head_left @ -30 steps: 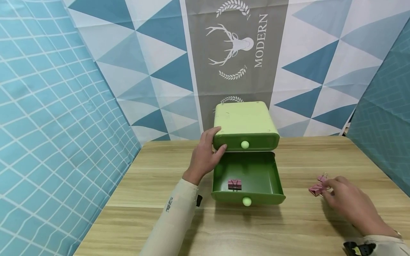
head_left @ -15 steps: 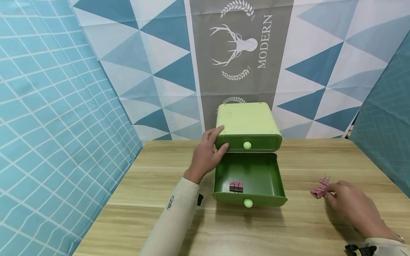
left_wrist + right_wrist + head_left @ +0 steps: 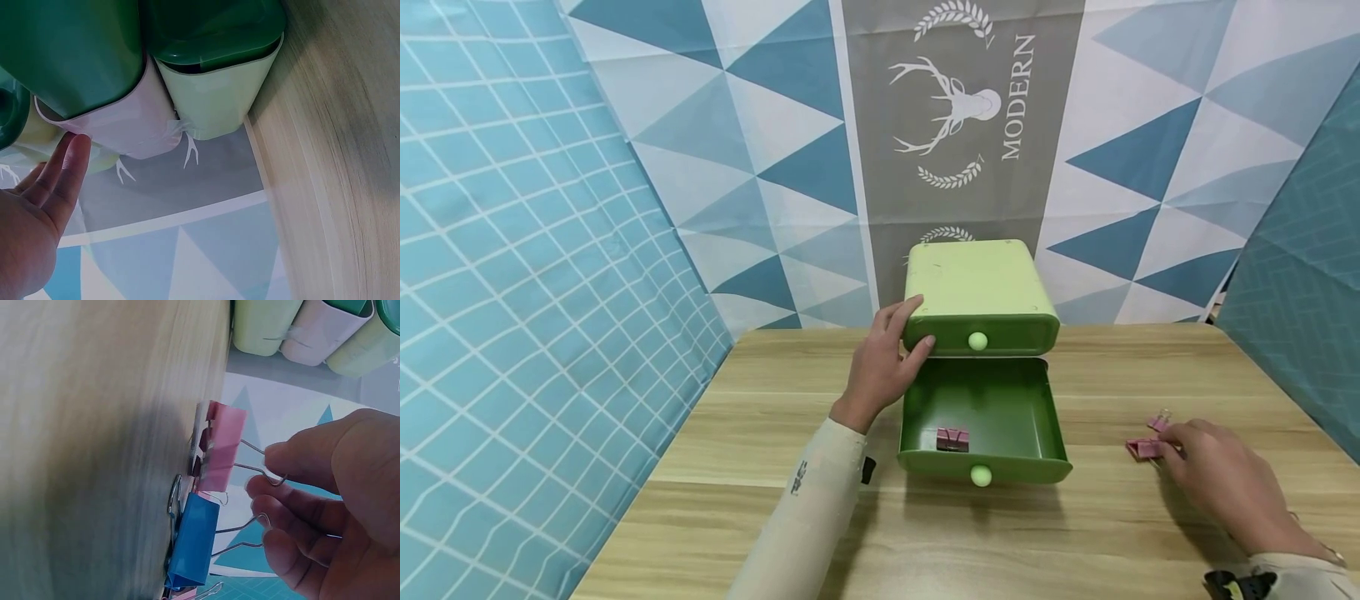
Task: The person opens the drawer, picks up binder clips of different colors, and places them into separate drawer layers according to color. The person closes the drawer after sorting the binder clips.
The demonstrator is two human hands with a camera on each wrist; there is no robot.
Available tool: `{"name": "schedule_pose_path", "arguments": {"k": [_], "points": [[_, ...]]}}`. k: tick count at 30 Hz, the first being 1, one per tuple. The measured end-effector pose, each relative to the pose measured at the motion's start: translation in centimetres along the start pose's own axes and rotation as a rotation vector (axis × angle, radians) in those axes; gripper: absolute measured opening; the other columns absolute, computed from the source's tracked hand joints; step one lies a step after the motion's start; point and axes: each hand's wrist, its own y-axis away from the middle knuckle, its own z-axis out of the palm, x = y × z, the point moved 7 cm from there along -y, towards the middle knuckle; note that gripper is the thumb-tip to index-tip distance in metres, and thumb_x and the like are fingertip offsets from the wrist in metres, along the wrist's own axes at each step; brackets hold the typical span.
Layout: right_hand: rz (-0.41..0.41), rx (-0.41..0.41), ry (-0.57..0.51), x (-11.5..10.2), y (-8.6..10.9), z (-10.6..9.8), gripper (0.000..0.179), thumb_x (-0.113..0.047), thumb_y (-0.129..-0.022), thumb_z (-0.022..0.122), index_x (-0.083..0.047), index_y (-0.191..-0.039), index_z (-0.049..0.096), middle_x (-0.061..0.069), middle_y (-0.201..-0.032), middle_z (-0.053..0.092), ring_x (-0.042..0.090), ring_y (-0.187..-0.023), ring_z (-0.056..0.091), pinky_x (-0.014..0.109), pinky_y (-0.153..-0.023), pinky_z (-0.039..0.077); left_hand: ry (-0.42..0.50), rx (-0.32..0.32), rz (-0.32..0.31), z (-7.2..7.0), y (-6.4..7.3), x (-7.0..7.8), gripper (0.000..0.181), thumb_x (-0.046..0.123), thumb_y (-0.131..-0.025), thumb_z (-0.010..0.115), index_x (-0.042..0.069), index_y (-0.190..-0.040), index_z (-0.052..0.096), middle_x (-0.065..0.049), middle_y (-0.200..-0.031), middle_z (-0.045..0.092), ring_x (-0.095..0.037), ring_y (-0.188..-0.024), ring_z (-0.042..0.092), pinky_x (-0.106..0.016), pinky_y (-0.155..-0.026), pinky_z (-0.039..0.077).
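My left hand (image 3: 880,375) presses on the left front corner of a stacked drawer cabinet (image 3: 977,279), thumb on the dark green top drawer front, fingers along the side. In the left wrist view its fingers (image 3: 72,165) lie straight near the pink middle case (image 3: 131,128). Below the top drawer, a green drawer (image 3: 985,400) is pulled out; a pink binder clip (image 3: 952,440) lies inside. To the right, my right hand (image 3: 1225,483) pinches the wire handle of another pink binder clip (image 3: 225,447) between thumb and forefinger. A blue binder clip (image 3: 194,540) sits beside it, near the curled other fingers.
Another pink clip (image 3: 1161,422) lies just behind the right hand on the wooden table (image 3: 760,500). Patterned cloth (image 3: 775,167) hangs behind the cabinet, with a blue gridded cloth (image 3: 512,292) on the left and a teal one (image 3: 1300,275) on the right.
The pink clip at my right fingertips has turned slightly, showing more of its flat side. My left hand stays on the cabinet. The head view has shifted a little.
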Motion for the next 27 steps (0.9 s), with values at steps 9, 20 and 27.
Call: {"name": "schedule_pose_path", "arguments": {"k": [9, 20, 27], "points": [[-0.009, 0.077, -0.010, 0.0, 0.4, -0.2, 0.017, -0.012, -0.088, 0.070, 0.000, -0.099, 0.076, 0.020, -0.094, 0.065, 0.043, -0.083, 0.062, 0.057, -0.060, 0.047, 0.015, 0.000, 0.006, 0.1, 0.0, 0.0, 0.061, 0.039, -0.101, 0.060, 0.033, -0.155, 0.035, -0.008, -0.142, 0.047, -0.010, -0.063, 0.056, -0.033, -0.057, 0.047], [-0.034, 0.120, -0.021, -1.1, 0.1, -0.9, 0.017, -0.013, -0.087, 0.073, -0.002, -0.100, 0.074, 0.020, -0.096, 0.068, 0.039, -0.083, 0.064, 0.056, -0.062, 0.049, 0.018, 0.000, 0.010, 0.1, 0.1, 0.0, 0.060, 0.039, -0.101, 0.059, 0.034, -0.155, 0.034, -0.009, -0.141, 0.047, -0.010, -0.062, 0.056, -0.033, -0.056, 0.047], [-0.040, 0.093, -0.035, -2.0, -0.4, -1.4, 0.015, -0.013, -0.088, 0.071, -0.003, -0.099, 0.074, 0.016, -0.091, 0.069, 0.032, -0.077, 0.064, 0.053, -0.060, 0.050, 0.023, 0.002, 0.003, 0.2, 0.1, -0.2, 0.060, 0.039, -0.101, 0.059, 0.034, -0.155, 0.034, -0.009, -0.141, 0.047, -0.011, -0.063, 0.056, -0.033, -0.057, 0.047]]}}
